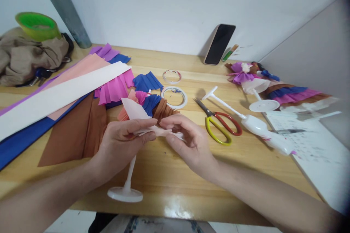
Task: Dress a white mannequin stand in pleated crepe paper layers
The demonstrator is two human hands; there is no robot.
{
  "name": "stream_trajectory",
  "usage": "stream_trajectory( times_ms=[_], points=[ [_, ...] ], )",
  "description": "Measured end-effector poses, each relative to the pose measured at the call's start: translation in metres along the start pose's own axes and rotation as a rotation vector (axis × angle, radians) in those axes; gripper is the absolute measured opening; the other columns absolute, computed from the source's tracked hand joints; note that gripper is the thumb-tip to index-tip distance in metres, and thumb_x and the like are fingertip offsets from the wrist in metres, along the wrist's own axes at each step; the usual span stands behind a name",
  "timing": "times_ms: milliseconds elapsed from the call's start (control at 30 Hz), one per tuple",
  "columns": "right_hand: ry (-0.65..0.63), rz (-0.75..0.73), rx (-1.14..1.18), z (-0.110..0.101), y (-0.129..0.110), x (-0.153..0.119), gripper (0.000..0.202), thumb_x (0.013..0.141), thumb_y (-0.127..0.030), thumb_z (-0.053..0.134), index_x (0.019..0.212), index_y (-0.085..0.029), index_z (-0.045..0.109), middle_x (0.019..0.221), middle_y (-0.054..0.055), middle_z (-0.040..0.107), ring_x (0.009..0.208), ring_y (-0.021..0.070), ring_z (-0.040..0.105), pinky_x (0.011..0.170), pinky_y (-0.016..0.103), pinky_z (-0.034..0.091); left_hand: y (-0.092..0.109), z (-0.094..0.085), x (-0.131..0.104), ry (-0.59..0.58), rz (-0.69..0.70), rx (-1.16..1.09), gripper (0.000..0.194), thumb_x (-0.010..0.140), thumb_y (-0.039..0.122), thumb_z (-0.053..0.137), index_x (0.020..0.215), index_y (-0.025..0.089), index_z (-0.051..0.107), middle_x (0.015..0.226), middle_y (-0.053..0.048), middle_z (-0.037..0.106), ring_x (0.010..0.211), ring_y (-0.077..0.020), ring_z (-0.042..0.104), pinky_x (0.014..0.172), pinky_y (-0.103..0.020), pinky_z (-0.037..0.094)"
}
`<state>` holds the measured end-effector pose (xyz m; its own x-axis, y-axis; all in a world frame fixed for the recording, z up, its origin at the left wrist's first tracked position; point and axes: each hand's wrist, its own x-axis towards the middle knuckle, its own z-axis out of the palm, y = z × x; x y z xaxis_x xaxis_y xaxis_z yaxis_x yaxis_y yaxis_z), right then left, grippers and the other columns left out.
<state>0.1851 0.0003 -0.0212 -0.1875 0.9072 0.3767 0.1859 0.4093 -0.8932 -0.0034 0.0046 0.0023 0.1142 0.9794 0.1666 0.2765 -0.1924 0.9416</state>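
Note:
My left hand [124, 140] pinches a pleated strip of white crepe paper [161, 130] between thumb and fingers. From the other side my right hand [193, 142] closes on the same strip, its thumb and fingertips at the paper's right end. A wider piece of the white paper sticks up behind my left fingers. Below my left hand stands a white plastic stand [127, 193] with a round foot; its upper part is hidden. Just behind my hands lie gathered pieces of blue crepe paper [151, 105] and brown crepe paper [165, 111].
Scissors [216, 120] and a white doll-like figure [255, 125] lie to the right. Tape rolls [182, 105] sit behind my hands. Long paper strips [65, 93] cover the left. A phone [220, 43] leans on the wall. At the right is a layered paper skirt [298, 96].

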Motion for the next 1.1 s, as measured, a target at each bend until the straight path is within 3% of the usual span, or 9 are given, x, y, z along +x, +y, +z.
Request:
stream_trajectory(
  times_ms=[167, 467, 633, 867, 1100],
  points=[
    [0.062, 0.09, 0.013, 0.0047, 0.0042, -0.0018, 0.022, 0.083, -0.022, 0.068, 0.105, -0.024, 0.064, 0.088, 0.003, 0.068, 0.08, 0.0158, 0.065, 0.07, 0.027, 0.055, -0.0002, -0.0009, -0.0006, 0.054, -0.059, -0.012, 0.023, 0.069, 0.016, 0.079, 0.091, 0.021, 0.082, 0.071, 0.001, 0.079, 0.059, -0.0139, 0.072, 0.056, -0.017, 0.059],
    [0.114, 0.104, 0.141, 0.0071, 0.002, -0.0023, 0.015, 0.079, -0.018, 0.072, 0.092, -0.024, 0.067, 0.082, 0.0, 0.072, 0.072, 0.014, 0.065, 0.066, 0.026, 0.055, 0.0028, 0.0005, -0.0006, 0.045, -0.09, -0.069, 0.025, 0.068, 0.014, 0.08, 0.091, 0.02, 0.082, 0.072, 0.0, 0.08, 0.06, -0.0134, 0.074, 0.058, -0.016, 0.059],
    [0.136, 0.119, 0.101, 0.0077, 0.006, -0.0032, 0.013, 0.077, -0.018, 0.074, 0.088, -0.024, 0.07, 0.08, 0.001, 0.072, 0.071, 0.0152, 0.065, 0.064, 0.027, 0.054, 0.0016, 0.0018, -0.0023, 0.014, -0.112, -0.148, 0.027, 0.069, 0.012, 0.078, 0.094, 0.022, 0.082, 0.076, -0.001, 0.08, 0.063, -0.0149, 0.076, 0.062, -0.019, 0.062],
    [0.098, 0.044, 0.122, 0.0062, 0.0046, -0.0023, 0.008, 0.081, -0.019, 0.071, 0.077, -0.022, 0.065, 0.074, 0.001, 0.07, 0.068, 0.0151, 0.066, 0.064, 0.027, 0.054, 0.0025, 0.0015, -0.0025, -0.019, -0.073, -0.17, 0.022, 0.07, 0.011, 0.075, 0.084, 0.025, 0.083, 0.078, -0.001, 0.08, 0.066, -0.0167, 0.076, 0.065, -0.022, 0.064],
    [0.098, 0.009, 0.117, 0.005, 0.0035, -0.0001, 0.013, 0.08, -0.011, 0.071, 0.084, -0.023, 0.073, 0.078, 0.001, 0.075, 0.071, 0.015, 0.07, 0.066, 0.027, 0.056, 0.0033, 0.0023, -0.0011, -0.005, -0.003, -0.127, 0.02, 0.07, 0.009, 0.076, 0.079, 0.026, 0.083, 0.075, 0.001, 0.08, 0.066, -0.0164, 0.076, 0.064, -0.019, 0.062]
  ],
)
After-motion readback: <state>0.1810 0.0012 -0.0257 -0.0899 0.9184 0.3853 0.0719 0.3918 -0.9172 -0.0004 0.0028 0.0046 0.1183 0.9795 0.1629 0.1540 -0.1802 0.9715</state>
